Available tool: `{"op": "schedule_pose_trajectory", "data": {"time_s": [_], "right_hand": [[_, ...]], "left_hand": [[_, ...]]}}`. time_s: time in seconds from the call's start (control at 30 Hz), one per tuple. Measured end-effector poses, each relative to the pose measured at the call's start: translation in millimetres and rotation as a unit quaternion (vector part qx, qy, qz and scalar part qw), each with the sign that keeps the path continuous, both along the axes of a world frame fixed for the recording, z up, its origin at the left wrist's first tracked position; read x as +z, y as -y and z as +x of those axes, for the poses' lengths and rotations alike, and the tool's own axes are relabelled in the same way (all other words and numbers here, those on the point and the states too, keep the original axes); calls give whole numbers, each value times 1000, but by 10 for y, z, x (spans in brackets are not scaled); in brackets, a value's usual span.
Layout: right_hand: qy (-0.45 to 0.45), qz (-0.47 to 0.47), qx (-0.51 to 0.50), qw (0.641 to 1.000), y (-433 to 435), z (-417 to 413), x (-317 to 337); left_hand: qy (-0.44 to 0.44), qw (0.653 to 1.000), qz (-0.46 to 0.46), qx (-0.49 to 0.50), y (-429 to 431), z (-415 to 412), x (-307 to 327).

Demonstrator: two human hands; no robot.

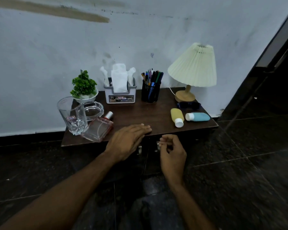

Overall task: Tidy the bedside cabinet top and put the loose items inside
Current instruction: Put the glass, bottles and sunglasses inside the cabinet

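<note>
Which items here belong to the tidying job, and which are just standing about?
Likely job: perfume bottle, yellow bottle, blue bottle, sunglasses, drinking glass, cabinet.
Just there: lamp, pen holder, tissue box, plant, ashtray.

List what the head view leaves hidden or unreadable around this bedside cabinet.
Head view:
- Dark cabinet doors: partly covered by the left hand and right hand; inside unseen.
- Metal door handle: right hand's curled fingers hide whether it is gripped.
- Clear glass tumbler's sticker: too small to read.
- Dark blue sunglasses: blurred, dim.
</note>
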State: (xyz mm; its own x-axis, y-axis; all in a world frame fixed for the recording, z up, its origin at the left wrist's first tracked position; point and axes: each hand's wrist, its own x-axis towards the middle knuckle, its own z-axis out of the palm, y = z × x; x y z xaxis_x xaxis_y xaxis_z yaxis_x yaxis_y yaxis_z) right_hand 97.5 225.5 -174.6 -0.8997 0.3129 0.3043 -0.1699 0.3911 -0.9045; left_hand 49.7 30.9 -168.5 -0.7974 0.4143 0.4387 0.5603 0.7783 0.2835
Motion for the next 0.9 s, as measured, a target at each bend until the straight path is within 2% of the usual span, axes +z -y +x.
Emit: {"op": "schedule_pose_trajectory", "data": {"time_s": [0.07, 0.27, 0.4, 0.57, 0.8, 0.9], "right_hand": [[46, 6, -5, 999, -50, 35, -142], [106, 22, 14, 994, -29, -47, -259], [141, 43, 18, 989, 33, -146, -223], [192, 86, 40, 977, 50, -103, -241], [240, 6, 27, 970, -29, -145, -302], [243, 9, 21, 970, -5, -89, -248]], "left_hand": [[-5, 1000, -15, 9, -26, 20, -7], [-4, 993, -99, 70, -204, 251, -41], [39, 980, -150, 125, -368, 396, -57], [87, 973, -177, 123, -409, 386, 10], [121, 959, -221, 131, -449, 374, 70], [126, 951, -246, 140, -464, 372, 86]]}}
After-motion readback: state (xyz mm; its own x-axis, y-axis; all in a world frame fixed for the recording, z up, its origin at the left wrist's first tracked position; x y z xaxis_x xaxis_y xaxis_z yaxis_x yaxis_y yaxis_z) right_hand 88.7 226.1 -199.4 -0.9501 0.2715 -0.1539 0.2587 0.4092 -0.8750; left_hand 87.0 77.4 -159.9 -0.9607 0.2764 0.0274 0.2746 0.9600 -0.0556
